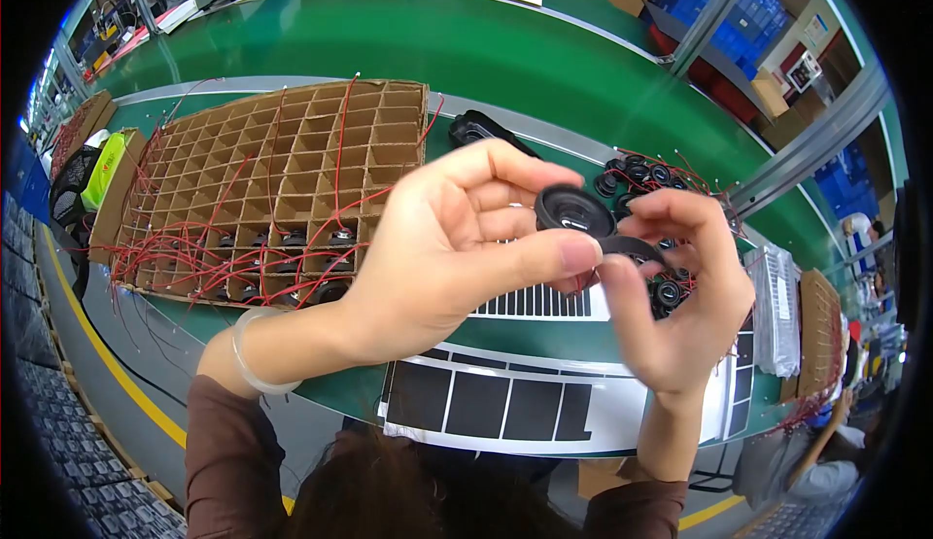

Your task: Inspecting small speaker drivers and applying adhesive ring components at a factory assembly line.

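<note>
My left hand [428, 257] is closed on a small round black speaker [573, 210], fingers at its far side and thumb at the near edge. My right hand [685, 296] pinches a thin curved black strip [632, 246] close to the speaker's lower right edge; whether the two touch I cannot tell. Beneath my hands lie a white sheet with narrow black strips [535, 304] and a sheet with large black rectangles [476, 403]. Beyond my right hand, several black speakers with red wires [637, 170] are heaped together, partly hidden.
A divided cardboard box [379, 92] on the left holds wired speakers in its near cells. A black elongated object [481, 129] lies behind my left hand. A green conveyor belt [389, 38] runs across the back. Plastic-wrapped material [775, 311] and another wired box [818, 335] stand right.
</note>
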Action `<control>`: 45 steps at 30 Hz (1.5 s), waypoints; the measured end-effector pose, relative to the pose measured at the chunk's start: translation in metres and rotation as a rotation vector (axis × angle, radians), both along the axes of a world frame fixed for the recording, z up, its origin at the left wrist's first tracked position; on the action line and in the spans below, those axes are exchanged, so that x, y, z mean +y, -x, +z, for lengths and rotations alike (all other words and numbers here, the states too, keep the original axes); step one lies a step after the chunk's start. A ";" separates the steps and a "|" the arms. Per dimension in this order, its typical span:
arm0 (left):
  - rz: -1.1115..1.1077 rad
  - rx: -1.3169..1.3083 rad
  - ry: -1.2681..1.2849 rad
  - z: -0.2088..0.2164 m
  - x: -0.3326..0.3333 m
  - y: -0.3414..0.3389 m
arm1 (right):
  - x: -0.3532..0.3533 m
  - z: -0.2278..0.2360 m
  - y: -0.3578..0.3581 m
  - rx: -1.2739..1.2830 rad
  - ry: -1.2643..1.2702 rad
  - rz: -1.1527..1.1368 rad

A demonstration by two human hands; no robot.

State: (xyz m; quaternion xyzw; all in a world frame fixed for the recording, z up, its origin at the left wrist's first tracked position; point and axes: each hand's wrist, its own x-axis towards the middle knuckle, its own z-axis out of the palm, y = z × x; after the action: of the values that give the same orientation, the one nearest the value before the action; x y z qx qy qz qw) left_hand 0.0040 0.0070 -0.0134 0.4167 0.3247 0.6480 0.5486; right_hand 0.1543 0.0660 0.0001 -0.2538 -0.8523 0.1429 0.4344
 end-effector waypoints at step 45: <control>-0.206 0.062 -0.075 0.009 -0.001 0.005 | -0.001 -0.005 -0.005 0.359 0.181 0.305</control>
State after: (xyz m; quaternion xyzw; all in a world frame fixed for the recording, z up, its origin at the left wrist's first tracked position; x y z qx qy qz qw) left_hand -0.0011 0.0064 -0.0042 0.4879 0.2723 0.5868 0.5860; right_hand 0.1594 0.0648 -0.0052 -0.1304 -0.7738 0.3252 0.5277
